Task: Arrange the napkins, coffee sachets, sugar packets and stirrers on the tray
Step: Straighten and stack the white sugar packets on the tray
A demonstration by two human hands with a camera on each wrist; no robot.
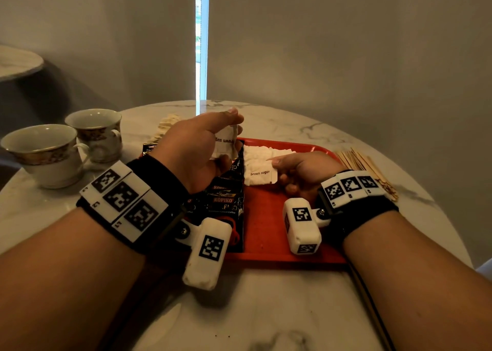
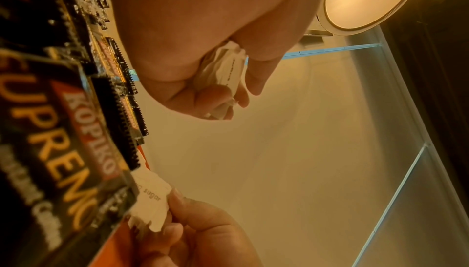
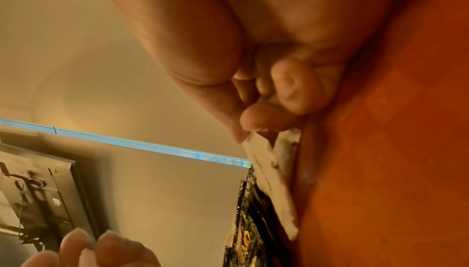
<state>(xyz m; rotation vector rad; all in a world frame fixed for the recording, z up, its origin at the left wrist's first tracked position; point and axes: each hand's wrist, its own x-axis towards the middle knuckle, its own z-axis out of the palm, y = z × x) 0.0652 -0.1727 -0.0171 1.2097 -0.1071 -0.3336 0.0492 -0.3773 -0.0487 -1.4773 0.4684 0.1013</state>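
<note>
While my left hand [image 1: 197, 148] is raised above the red tray [image 1: 266, 231], its thumb and curled fingers grip a small bunch of white sugar packets [image 1: 226, 143]; the print on the outer one faces me upside down, and only part of "brown sugar" can be made out. My right hand [image 1: 300, 169] rests low on the tray, thumb and forefinger pinching the edge of a packet [image 1: 262, 176] plainly marked "brown sugar", which lies on a row of white packets [image 1: 263, 155] across the tray's far half. Along the tray's left side lie black coffee sachets [image 1: 226, 201] reading "KOPIKO"; the left wrist view adds "SUPREMO" [image 2: 58, 141]. Wooden stirrers [image 1: 364, 167] lie on the marble table [image 1: 266, 310] just right of the tray. Two patterned cups [image 1: 50, 153] stand at the left.
</note>
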